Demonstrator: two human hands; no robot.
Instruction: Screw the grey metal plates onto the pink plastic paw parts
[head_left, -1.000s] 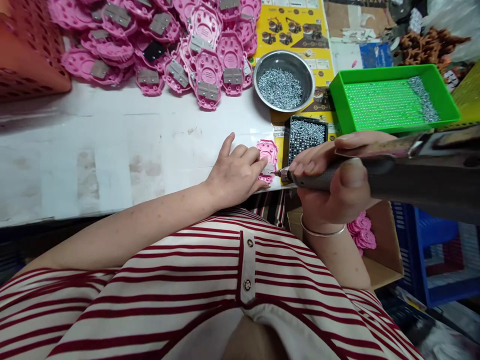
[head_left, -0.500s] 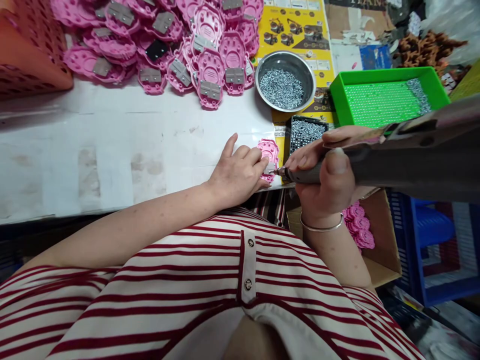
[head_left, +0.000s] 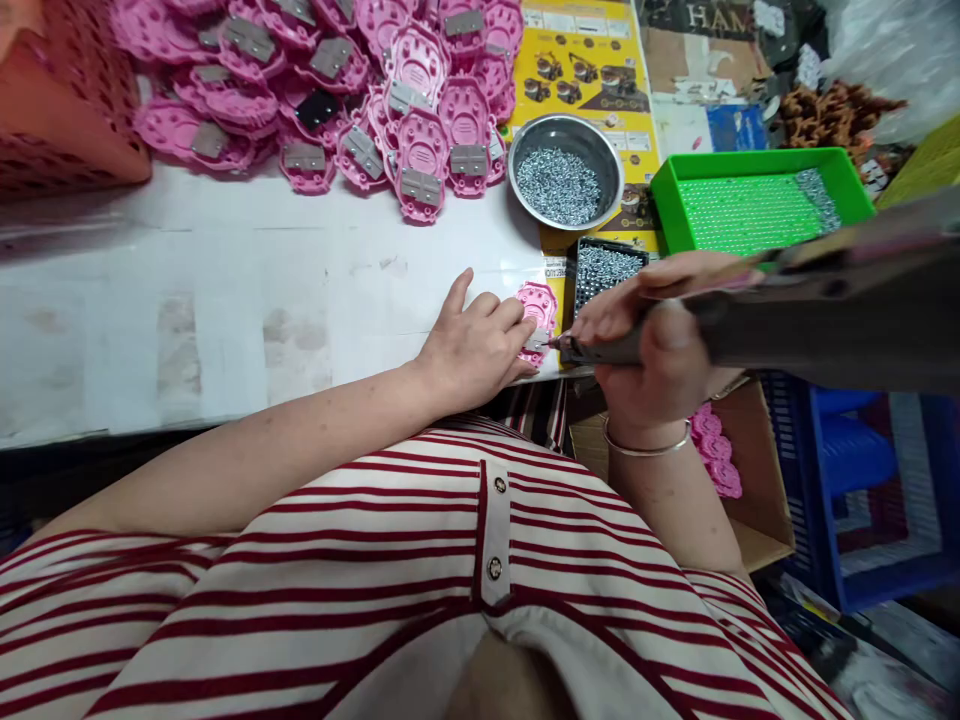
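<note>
White table (head_left: 225, 290), pink ridged shell (head_left: 537, 302)

Red-and-white striped shirt (head_left: 420, 560), 2 buttons (head_left: 494, 569), silver bangle (head_left: 646, 447).

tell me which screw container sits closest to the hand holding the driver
The small black tray of screws, right beside the right hand gripping the electric screwdriver. The round metal bowl and the green tray lie farther back on the table.
</note>
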